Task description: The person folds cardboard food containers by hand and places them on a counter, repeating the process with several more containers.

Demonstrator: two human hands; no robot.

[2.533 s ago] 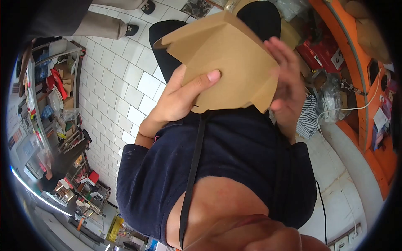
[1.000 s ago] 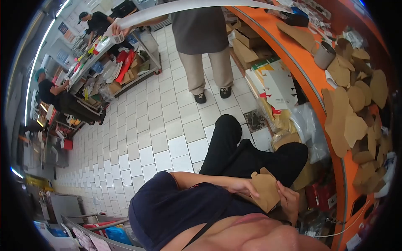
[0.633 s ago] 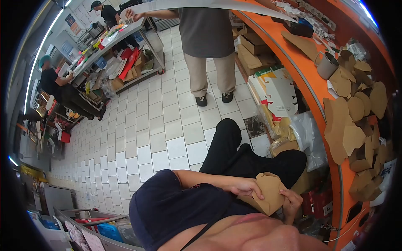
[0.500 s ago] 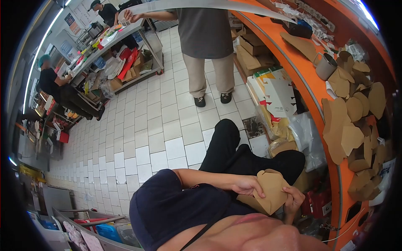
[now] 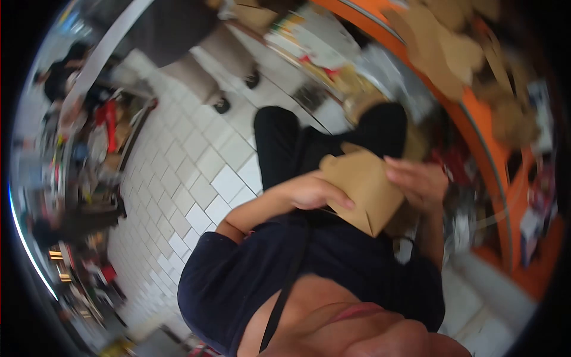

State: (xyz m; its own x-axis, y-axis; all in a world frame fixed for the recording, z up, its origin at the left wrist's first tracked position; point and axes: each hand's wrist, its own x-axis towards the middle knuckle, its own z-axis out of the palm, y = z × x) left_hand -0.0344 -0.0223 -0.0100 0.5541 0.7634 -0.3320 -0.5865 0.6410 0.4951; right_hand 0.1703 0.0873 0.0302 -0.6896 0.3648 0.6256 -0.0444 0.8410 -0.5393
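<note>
The left hand [image 5: 309, 193] has its fingers curled on one side of a brown paper box [image 5: 357, 190], with the thumb flat on top. The right hand [image 5: 419, 181] presses the other side with its fingers laid out long, not curled. So the box sits between the two sets of fingers, held up in front of the tummy.

What could go wrong: the right fingers only push on the box. They do not wrap round it. If that hand lets up, the box could slip out and drop to the white floor [image 5: 202, 172] below the fingers. If both hands squeeze too hard, the thin sides could bend, or a flap could crease the wrong way.

The box looks folded shut, with a flap poking up past the fingertips. I cannot tell if anything is inside. Past the right fingers is an orange counter [image 5: 535, 276] with flat brown box pieces [image 5: 443, 47] on it, all blurry.
</note>
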